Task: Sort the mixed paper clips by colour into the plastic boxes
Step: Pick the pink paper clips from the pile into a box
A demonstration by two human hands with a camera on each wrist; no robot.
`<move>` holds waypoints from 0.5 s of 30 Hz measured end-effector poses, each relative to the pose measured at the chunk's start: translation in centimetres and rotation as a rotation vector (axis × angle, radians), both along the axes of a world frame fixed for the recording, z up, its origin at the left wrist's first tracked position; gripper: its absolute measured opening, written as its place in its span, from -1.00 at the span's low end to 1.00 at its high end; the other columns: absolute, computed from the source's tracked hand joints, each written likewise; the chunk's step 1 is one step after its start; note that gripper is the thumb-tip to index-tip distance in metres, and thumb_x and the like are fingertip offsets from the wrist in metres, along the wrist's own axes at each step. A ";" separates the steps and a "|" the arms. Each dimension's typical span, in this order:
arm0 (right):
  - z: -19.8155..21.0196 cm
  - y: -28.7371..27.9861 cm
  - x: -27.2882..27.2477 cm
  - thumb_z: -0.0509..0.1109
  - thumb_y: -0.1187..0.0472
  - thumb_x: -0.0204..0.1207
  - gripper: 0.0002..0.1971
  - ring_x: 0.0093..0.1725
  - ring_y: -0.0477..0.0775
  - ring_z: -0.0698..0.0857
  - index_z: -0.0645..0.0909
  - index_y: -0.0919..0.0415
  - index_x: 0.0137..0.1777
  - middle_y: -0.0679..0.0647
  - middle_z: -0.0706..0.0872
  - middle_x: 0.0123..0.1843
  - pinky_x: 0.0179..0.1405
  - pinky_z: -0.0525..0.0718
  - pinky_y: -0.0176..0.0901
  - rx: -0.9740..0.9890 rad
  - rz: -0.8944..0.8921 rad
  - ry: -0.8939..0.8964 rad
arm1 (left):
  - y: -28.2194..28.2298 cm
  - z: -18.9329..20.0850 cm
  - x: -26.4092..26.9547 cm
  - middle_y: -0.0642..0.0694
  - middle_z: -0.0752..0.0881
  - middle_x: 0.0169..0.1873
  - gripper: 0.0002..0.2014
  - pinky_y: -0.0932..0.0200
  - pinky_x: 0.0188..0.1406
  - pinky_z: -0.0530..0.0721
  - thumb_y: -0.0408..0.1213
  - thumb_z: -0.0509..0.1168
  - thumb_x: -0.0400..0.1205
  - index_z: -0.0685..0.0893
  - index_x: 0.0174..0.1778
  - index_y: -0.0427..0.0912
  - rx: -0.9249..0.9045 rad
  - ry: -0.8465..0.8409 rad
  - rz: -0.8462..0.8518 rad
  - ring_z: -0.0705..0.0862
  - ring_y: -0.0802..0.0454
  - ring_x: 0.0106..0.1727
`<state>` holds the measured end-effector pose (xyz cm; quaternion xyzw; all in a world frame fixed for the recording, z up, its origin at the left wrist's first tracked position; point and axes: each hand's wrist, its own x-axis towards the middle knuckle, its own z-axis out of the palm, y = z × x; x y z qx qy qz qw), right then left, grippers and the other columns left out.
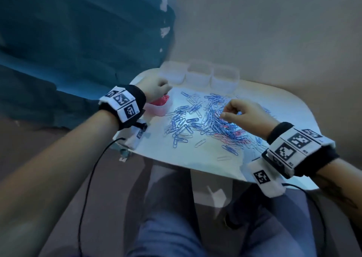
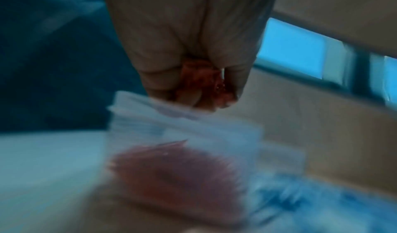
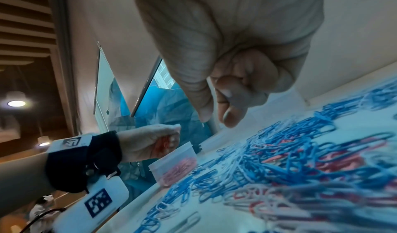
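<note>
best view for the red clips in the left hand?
Left wrist: the red clips show bunched inside the curled left hand, though blurred. Right wrist shows them smaller, above the box of red clips. In the head view the hand hides them.

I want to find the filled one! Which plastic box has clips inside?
The box under the left hand; it holds red clips. The three behind look empty.

A white round-cornered table [image 1: 195,158] carries a spread heap of blue, white and red wire paper clips [image 1: 207,119] across its middle and right. At its left stands a clear plastic box of red clips [image 1: 159,108]. Three empty clear plastic boxes [image 1: 199,75] line the far edge.
</note>
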<state>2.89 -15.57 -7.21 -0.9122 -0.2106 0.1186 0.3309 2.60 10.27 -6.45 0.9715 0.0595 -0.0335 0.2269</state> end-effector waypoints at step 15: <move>-0.3 -3.4 1.0 0.50 0.02 0.38 -0.53 0.28 0.11 0.53 0.55 -0.01 0.30 0.04 0.54 0.29 0.13 0.52 -0.06 -0.577 0.223 -0.043 | -7.4 2.8 -2.4 -0.16 0.59 0.24 -0.66 -0.04 0.17 0.48 -0.08 0.14 0.69 0.58 0.28 -0.18 0.455 -0.166 -0.047 0.52 -0.17 0.28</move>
